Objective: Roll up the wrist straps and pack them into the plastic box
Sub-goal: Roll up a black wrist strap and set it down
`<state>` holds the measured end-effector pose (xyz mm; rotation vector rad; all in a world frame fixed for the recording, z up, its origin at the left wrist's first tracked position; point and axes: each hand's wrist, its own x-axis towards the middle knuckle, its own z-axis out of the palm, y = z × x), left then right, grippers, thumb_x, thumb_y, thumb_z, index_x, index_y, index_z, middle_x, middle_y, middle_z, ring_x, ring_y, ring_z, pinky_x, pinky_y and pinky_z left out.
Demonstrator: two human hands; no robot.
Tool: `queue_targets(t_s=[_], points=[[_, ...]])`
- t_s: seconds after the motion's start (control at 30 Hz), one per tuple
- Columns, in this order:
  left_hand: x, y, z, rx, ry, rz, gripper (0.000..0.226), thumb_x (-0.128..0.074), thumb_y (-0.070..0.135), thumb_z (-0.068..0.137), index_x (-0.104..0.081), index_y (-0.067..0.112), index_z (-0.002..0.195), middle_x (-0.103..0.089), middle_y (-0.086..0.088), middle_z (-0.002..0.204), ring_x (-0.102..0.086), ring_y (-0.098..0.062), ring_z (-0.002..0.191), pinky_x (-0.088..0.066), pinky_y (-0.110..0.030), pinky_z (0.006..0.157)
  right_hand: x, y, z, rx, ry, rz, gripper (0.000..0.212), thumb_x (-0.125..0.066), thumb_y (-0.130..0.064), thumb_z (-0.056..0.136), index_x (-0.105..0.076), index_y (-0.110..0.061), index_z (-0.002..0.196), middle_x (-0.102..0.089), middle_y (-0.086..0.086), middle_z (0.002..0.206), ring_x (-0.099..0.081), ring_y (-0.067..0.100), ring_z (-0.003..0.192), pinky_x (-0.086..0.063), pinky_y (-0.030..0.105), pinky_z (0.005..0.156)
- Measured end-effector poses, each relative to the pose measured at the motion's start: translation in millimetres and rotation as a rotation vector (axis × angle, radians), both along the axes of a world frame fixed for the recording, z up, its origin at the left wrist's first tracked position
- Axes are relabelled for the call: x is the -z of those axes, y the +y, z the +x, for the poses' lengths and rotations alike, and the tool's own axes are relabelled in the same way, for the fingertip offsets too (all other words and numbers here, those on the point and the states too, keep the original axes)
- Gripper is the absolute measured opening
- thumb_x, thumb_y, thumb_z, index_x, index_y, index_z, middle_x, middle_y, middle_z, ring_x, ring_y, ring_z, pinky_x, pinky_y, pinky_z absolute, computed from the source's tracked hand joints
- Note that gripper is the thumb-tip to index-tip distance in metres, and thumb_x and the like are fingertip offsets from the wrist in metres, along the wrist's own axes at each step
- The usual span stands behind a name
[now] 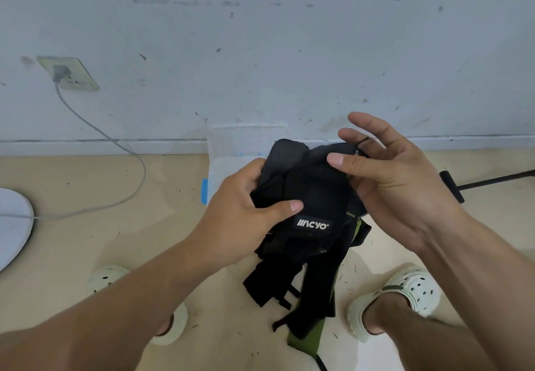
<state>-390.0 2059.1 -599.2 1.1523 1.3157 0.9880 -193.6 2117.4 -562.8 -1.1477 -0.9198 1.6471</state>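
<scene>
A bundle of black wrist straps point(311, 197) with a white logo patch and some green lining hangs between both hands at the centre of the view. Loose strap ends dangle down toward the floor. My left hand point(246, 211) grips the bundle's left side, thumb pressed across its front. My right hand point(388, 174) holds the right upper edge, thumb on top of the fabric and the other fingers spread behind it. The clear plastic box point(228, 150) stands on the floor against the wall, just beyond the bundle and partly hidden by it.
A white wall with a socket point(68, 74) and a grey cable point(127, 168) lies ahead. A white round object point(13, 223) sits at the left edge. A black metal stand leg point(463, 187) lies at the right. My feet in white clogs point(405, 298) stand on the beige floor.
</scene>
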Motion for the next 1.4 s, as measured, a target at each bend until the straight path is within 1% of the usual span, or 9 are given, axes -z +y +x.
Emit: queue_targets(t_s=[0.4,0.5,0.53,0.63,0.7,0.77,0.9,1.03,1.4], points=[[2.5,-1.6,2.8,0.057,0.060,-0.017,0.035,-0.081,0.006,0.086,-0.069,0.024,0.114,-0.079,0.015,0.101,-0.074,-0.003,0.098,-0.056,-0.016,0.083,0.8,-5.9,-6.4,0.073,0.140,-0.194,0.082,-0.073,-0.001,0.071,-0.051,-0.022,0.147,-0.074,0.003,0.127,-0.077,0.017,0.103,-0.064,0.030,0.082],[-3.4,-1.7,5.8,-0.012,0.022,-0.060,0.012,-0.068,0.023,0.099,-0.073,0.022,0.109,-0.079,0.006,0.095,-0.074,-0.004,0.090,-0.054,-0.014,0.078,-0.9,-5.4,-5.4,0.040,0.184,-0.182,0.080,-0.070,0.000,0.076,-0.046,-0.019,0.150,-0.077,0.004,0.122,-0.077,0.018,0.098,-0.062,0.028,0.075],[-3.2,-1.4,5.4,-0.055,0.054,-0.057,0.017,-0.061,0.030,0.102,-0.075,0.020,0.104,-0.078,0.000,0.090,-0.072,-0.004,0.083,-0.051,-0.013,0.073,-1.0,-4.9,-5.0,0.016,0.193,-0.185,0.078,-0.070,0.000,0.079,-0.046,-0.019,0.151,-0.076,0.004,0.123,-0.077,0.017,0.097,-0.062,0.027,0.075],[-1.4,2.2,2.5,-0.215,0.113,-0.036,0.032,-0.058,0.038,0.104,-0.076,0.015,0.093,-0.073,-0.014,0.087,-0.069,-0.019,0.072,-0.049,-0.017,0.067,-0.8,-5.5,-6.3,-0.027,0.192,-0.205,0.065,-0.071,-0.004,0.078,-0.060,-0.015,0.141,-0.075,0.004,0.113,-0.077,0.013,0.084,-0.061,0.022,0.069],[0.0,4.6,0.1,-0.272,0.077,-0.025,0.027,-0.061,0.039,0.103,-0.079,0.020,0.095,-0.076,-0.014,0.092,-0.072,-0.031,0.085,-0.057,-0.030,0.082,0.4,-7.4,-7.6,-0.035,0.153,-0.208,0.049,-0.071,-0.009,0.076,-0.070,-0.013,0.125,-0.078,0.002,0.096,-0.075,0.011,0.072,-0.059,0.021,0.061],[-1.1,6.1,-0.4,-0.308,0.011,-0.020,0.016,-0.064,0.031,0.102,-0.080,0.025,0.103,-0.081,-0.002,0.096,-0.077,-0.022,0.090,-0.059,-0.042,0.095,2.1,-9.2,-8.5,-0.055,0.094,-0.198,0.038,-0.072,-0.015,0.077,-0.076,-0.011,0.114,-0.080,0.008,0.096,-0.075,0.015,0.075,-0.062,0.023,0.066],[-3.8,6.2,-0.2,-0.321,-0.031,-0.011,0.014,-0.065,0.021,0.101,-0.077,0.023,0.108,-0.082,0.007,0.094,-0.078,-0.012,0.092,-0.059,-0.032,0.089,5.0,-8.2,-7.4,-0.009,0.015,-0.209,0.037,-0.074,-0.019,0.077,-0.078,-0.009,0.112,-0.078,0.018,0.110,-0.074,0.023,0.088,-0.064,0.031,0.079],[-4.2,5.3,-0.4,-0.324,-0.058,-0.013,0.012,-0.066,0.020,0.101,-0.077,0.022,0.106,-0.082,0.006,0.091,-0.078,-0.010,0.088,-0.058,-0.019,0.078,6.1,-9.1,-8.2,0.008,-0.054,-0.196,0.026,-0.075,-0.018,0.082,-0.080,-0.010,0.106,-0.079,0.017,0.107,-0.075,0.022,0.083,-0.062,0.026,0.066],[-5.1,5.1,1.7,-0.311,-0.100,-0.035,0.009,-0.070,0.023,0.098,-0.073,0.018,0.105,-0.082,0.001,0.088,-0.079,-0.016,0.084,-0.059,-0.027,0.076,8.8,-19.8,-19.5,-0.083,-0.122,-0.133,0.030,-0.078,-0.011,0.081,-0.077,-0.008,0.110,-0.080,0.014,0.093,-0.078,0.020,0.075,-0.059,0.023,0.061]])
